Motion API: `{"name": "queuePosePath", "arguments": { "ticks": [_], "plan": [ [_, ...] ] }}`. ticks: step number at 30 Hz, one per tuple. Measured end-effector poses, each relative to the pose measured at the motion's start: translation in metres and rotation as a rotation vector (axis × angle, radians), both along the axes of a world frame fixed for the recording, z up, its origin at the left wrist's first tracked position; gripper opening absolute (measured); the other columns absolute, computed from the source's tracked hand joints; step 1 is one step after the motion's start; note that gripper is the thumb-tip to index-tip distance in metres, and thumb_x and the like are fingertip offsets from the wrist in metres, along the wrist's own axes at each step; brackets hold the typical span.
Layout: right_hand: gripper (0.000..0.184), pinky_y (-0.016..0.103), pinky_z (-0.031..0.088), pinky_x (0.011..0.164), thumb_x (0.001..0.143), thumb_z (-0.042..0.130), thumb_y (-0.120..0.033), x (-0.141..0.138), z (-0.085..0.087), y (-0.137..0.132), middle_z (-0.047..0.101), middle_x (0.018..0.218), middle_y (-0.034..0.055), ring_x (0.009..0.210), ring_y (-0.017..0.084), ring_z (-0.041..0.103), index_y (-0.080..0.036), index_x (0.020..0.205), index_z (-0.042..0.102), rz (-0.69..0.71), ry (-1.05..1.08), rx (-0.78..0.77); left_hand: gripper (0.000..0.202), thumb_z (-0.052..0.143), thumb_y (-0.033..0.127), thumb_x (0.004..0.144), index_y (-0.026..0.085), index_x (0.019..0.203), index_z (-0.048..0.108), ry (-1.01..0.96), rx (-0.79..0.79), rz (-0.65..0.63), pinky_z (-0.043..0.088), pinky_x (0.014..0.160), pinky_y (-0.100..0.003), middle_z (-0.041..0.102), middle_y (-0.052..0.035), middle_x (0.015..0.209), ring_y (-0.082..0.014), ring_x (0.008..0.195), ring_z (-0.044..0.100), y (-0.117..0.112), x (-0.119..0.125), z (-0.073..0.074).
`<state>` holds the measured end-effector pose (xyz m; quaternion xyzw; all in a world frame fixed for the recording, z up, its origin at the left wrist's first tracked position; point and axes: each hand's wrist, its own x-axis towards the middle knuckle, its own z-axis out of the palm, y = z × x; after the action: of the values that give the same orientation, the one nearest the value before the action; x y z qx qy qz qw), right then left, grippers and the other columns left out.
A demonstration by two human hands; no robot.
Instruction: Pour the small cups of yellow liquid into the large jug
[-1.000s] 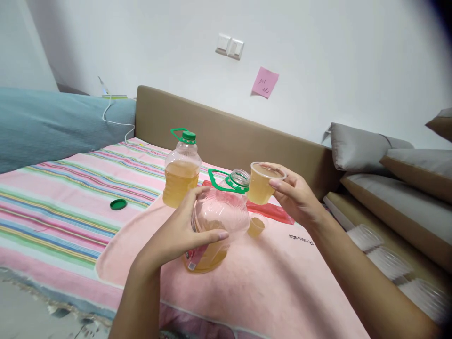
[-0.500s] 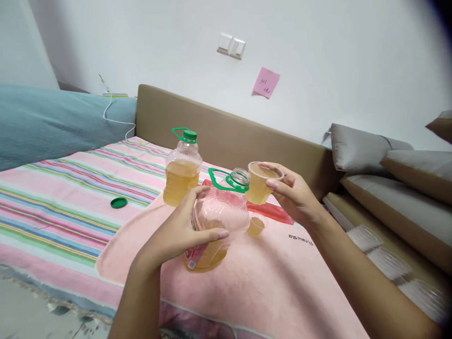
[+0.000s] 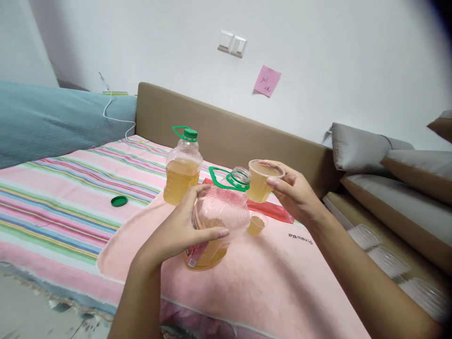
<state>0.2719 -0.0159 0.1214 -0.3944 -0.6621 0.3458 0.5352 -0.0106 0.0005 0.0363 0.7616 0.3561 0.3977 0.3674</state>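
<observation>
My left hand (image 3: 180,226) is wrapped round the side of a clear plastic bottle (image 3: 226,212) that has no cap and a green carry ring at its neck. Amber liquid fills its lower part. Between the fingers and thumb of my right hand (image 3: 291,188) is a clear plastic cup (image 3: 259,186), held upright beside the bottle's mouth, with pale amber liquid in it. Below that cup, a smaller cup (image 3: 256,226) of similar liquid stands on the pink cloth (image 3: 275,292). A second bottle (image 3: 181,176), capped in green, stands behind my left hand.
A green cap (image 3: 119,201) lies on the striped sheet (image 3: 70,207) at the left. Red plastic (image 3: 271,212) lies behind the small cup. Stacked clear cups (image 3: 388,261) sit at the right, near grey and brown cushions (image 3: 406,188). A brown headboard (image 3: 226,125) runs behind everything.
</observation>
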Motion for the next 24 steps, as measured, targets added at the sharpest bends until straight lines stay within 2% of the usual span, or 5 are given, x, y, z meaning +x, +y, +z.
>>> {"name": "queuePosePath", "arguments": {
  "ticks": [10,16,24],
  "plan": [
    [0.049,0.046,0.050,0.113,0.083,0.096,-0.047,0.0026,0.0002,-0.0005,0.068,0.139,0.0070,0.134,0.032,0.059,-0.028,0.123,0.076,-0.004,-0.025,0.006,0.102,0.087,0.070,0.075,0.031,0.156,0.038,0.013,-0.012,0.007,0.041,0.128,-0.055,0.047,-0.0123,0.165,-0.0393,0.159,0.039,0.0000,0.0013,0.0029],
    [0.051,0.047,0.054,0.110,0.080,0.098,-0.049,0.0017,0.0040,-0.0018,0.069,0.138,0.0070,0.130,0.033,0.062,-0.028,0.120,0.075,-0.006,-0.029,0.003,0.102,0.087,0.069,0.074,0.030,0.155,0.039,0.000,-0.013,0.003,0.043,0.127,-0.056,0.048,-0.0134,0.164,-0.0404,0.158,0.040,-0.0010,0.0017,0.0033],
    [0.048,0.045,0.055,0.107,0.084,0.096,-0.047,0.0021,0.0083,-0.0032,0.069,0.137,0.0073,0.128,0.032,0.063,-0.028,0.123,0.076,0.015,-0.065,0.019,0.103,0.087,0.069,0.074,0.030,0.156,0.039,0.002,-0.019,0.004,0.043,0.128,-0.056,0.048,-0.0129,0.163,-0.0401,0.158,0.040,-0.0012,0.0018,0.0037]
  ]
}}
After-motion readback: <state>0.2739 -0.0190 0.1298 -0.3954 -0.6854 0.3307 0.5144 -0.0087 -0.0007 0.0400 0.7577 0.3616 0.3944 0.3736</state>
